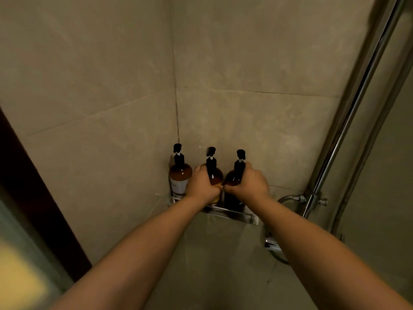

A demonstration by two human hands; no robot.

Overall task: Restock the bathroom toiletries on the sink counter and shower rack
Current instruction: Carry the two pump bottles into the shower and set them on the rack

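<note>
- Evidently shower-rack stage: three amber pump bottles stand upright in a row on the metal corner rack (232, 214), which is fixed where the two tiled walls (245, 63) meet.
- Left bottle (180, 177) sits at the rack's wall-corner end, untouched, pale label facing out.
- Left hand (202, 186) wrapped around the middle bottle (215, 177), fingers closed over its shoulder, just beside the black pump neck.
- Right hand (248, 183) gripping the right bottle (233, 179), thumb up against its pump collar; this bottle stands toward the rack's open end.
- The two hands touch at the knuckles between the bottles. Cannot tell whether the bottles are seated on the rack floor or held just above it; hands hide the bases.
- Chrome shower riser (348, 121) and its valve fitting (312, 201) stand near the rack's right end.
- Risks, as judged from here:
  - bottles are crowded, nearly touching; shifting the middle one could knock the left bottle against the wall or tip it.
  - rack's front rail looks low; a bottle let go while tilted could topple forward over it.
  - smooth, possibly wet bottles may slip in the grip.
  - pressing on a pump head could dispense product.
</note>
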